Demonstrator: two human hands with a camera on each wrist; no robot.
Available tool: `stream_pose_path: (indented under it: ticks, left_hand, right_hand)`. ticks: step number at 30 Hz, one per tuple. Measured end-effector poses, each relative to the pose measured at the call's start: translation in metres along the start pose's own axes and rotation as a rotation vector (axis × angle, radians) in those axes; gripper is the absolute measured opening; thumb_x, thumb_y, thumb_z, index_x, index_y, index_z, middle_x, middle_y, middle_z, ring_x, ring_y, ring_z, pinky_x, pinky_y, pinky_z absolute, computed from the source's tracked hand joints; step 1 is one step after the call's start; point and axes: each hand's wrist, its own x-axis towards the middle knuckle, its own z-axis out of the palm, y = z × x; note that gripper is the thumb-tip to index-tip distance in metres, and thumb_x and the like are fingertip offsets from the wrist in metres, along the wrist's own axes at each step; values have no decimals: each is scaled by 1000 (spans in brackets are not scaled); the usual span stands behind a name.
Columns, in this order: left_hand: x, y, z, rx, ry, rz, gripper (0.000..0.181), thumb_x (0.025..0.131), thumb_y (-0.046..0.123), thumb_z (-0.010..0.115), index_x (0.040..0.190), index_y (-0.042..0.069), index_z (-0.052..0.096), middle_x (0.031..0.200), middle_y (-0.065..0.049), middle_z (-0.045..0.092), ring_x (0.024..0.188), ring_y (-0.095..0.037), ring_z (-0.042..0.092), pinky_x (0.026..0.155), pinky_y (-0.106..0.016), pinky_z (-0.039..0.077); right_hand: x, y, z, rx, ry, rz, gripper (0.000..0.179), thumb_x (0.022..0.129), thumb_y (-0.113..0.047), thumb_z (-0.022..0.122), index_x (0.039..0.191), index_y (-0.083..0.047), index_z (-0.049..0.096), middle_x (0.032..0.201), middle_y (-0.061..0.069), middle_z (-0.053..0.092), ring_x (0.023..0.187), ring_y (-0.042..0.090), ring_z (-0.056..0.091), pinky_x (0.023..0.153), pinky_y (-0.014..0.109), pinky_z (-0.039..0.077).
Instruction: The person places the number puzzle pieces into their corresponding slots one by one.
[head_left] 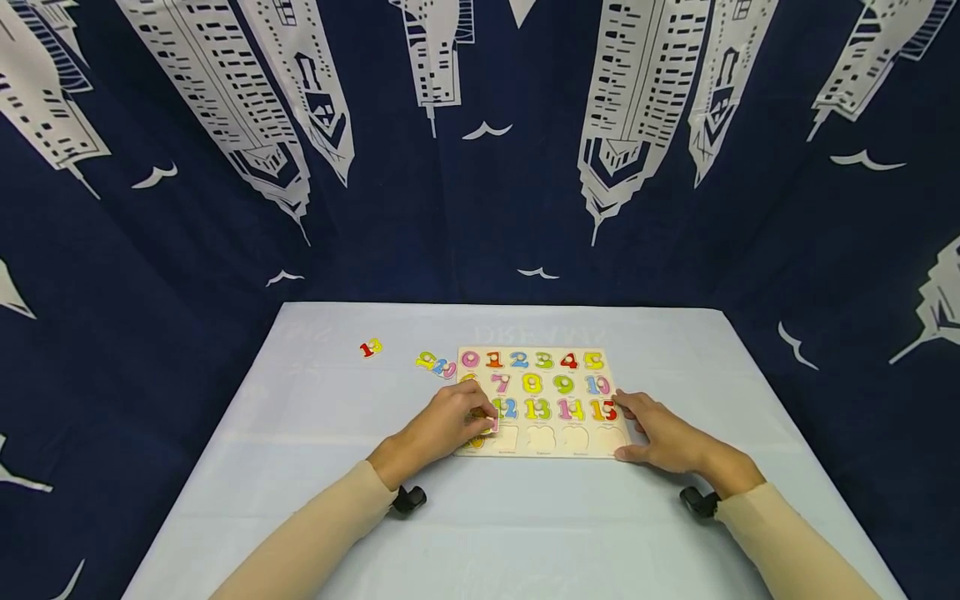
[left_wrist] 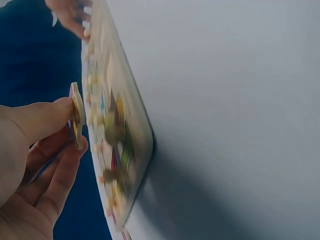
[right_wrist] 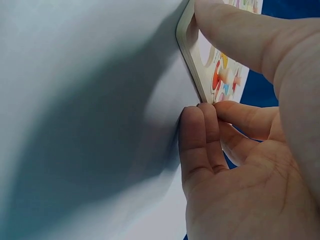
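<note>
A wooden number puzzle board [head_left: 522, 440] lies on the table, with coloured number pieces in its upper rows. Several bare recesses show in the bottom row. Over the board's lower left part, my left hand [head_left: 450, 412] pinches a thin number piece [left_wrist: 76, 116] between thumb and fingertips. In the left wrist view the piece is edge-on, so its number cannot be read. My right hand [head_left: 663, 435] holds the board's right side, thumb at the lower corner and fingers along the edge. The left hand hides some pieces at the board's left.
Left of the board lie a red and yellow two-digit piece [head_left: 371, 347], a yellow-green piece [head_left: 425, 360] and a blue and pink piece [head_left: 444, 367], the last close to the board's edge. A white cloth [head_left: 337, 400] covers the table. Behind hangs a dark blue patterned curtain [head_left: 450, 208].
</note>
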Motion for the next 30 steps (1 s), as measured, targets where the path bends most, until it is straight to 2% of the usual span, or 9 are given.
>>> stream_pose_path:
  ticks: [4,11,16,20,30]
  left_hand:
    - [5,5,9,-17,-53,17,10,104,10,89,114,10,90,110,-1,79,97,-12,73,87,-22,64]
    - [7,10,20,-32,-122,7,9,106,11,87,115,12,91,109,1,80,96,-8,70,87,-18,61]
    - [7,10,23,-6,-114,21,8,106,14,88,114,14,91,109,2,82,97,-8,70,88,-20,61]
    - [8,10,26,22,-102,28,8,107,16,88,114,15,91,110,3,82,104,-11,72,93,-23,63]
    - [8,9,26,26,-124,18,11,106,18,89,116,16,91,111,5,84,107,-12,72,98,-26,63]
  right_hand:
    - [-1,1,0,-9,2,0,105,96,-34,98,173,9,40,160,27,60,138,38,66,117,61,60]
    - [0,2,0,-19,4,3,106,96,-36,98,174,7,41,161,27,60,140,40,64,120,64,57]
    - [1,2,1,-12,-3,-3,106,97,-37,98,174,7,40,161,27,59,140,40,64,121,66,56]
    - [2,2,1,-6,-7,9,106,97,-37,98,174,7,40,161,27,59,140,40,64,121,65,57]
    - [1,3,2,-5,7,4,106,96,-36,99,173,7,41,161,26,60,139,38,64,119,63,58]
